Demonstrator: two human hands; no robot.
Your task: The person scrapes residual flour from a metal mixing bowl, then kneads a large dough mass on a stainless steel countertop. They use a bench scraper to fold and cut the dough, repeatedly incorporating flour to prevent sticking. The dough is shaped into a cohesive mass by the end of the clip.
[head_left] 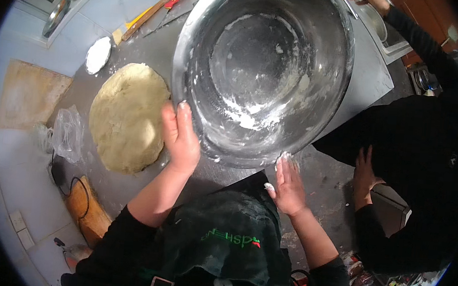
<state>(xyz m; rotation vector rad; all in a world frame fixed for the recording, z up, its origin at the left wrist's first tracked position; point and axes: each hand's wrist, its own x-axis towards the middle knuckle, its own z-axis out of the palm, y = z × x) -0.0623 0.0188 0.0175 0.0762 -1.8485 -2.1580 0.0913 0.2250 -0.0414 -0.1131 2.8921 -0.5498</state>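
Head view, right hand (pixel 289 191): grip spread nearly flat, floury fingertips at the near rim of the metal bowl (pixel 262 69), nothing clasped that I see.
Left hand (pixel 181 141): grip half-bent at the left rim; can't tell whether it clamps.
Bowl: straight ahead; floury fingers might let it slip.
Dough (pixel 127 120): close left, could get dented.
Room: tight rightward, with a co-worker's hand (pixel 365 176) there.

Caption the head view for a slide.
Left hand and right hand at the rim of a white-dusted metal bowl, with dough lying to its left.
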